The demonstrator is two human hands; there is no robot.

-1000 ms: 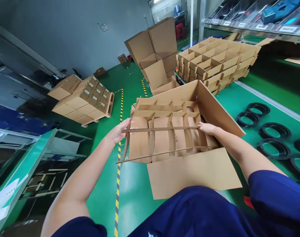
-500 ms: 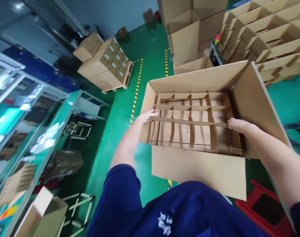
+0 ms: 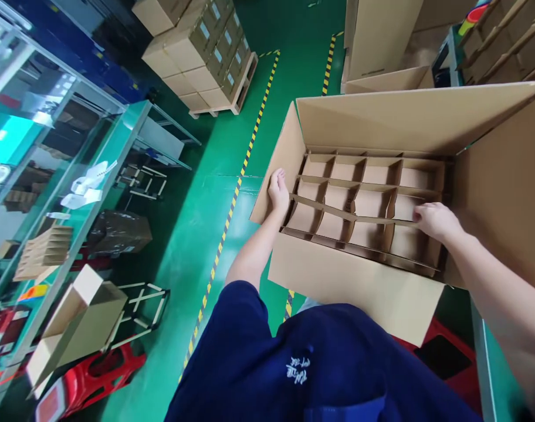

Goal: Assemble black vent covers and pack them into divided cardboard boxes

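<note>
A large open cardboard box [image 3: 417,120] stands in front of me with its flaps spread. Inside it sits a cardboard divider grid [image 3: 353,215], forming several rectangular cells and sagging a little along its near long strip. My right hand [image 3: 437,220] pinches the right end of that strip. At the opposite end, my left hand [image 3: 278,190] is closed against the box's left flap [image 3: 278,161], beside the strip's left end; its fingertips are partly hidden, so what it grips does not show. The near flap [image 3: 355,287] hangs down toward my body.
Stacked cartons stand on a wooden pallet [image 3: 245,82] at the back. A long green workbench [image 3: 135,117] runs along the left. Another open carton [image 3: 80,328] and a red stool [image 3: 104,375] are at lower left. More dividers [image 3: 509,44] stand at upper right.
The divider grid has settled lower and more evenly in the box, its near strip no longer raised. Both hands went down with it. The view has tilted downward, shifting the box right.
</note>
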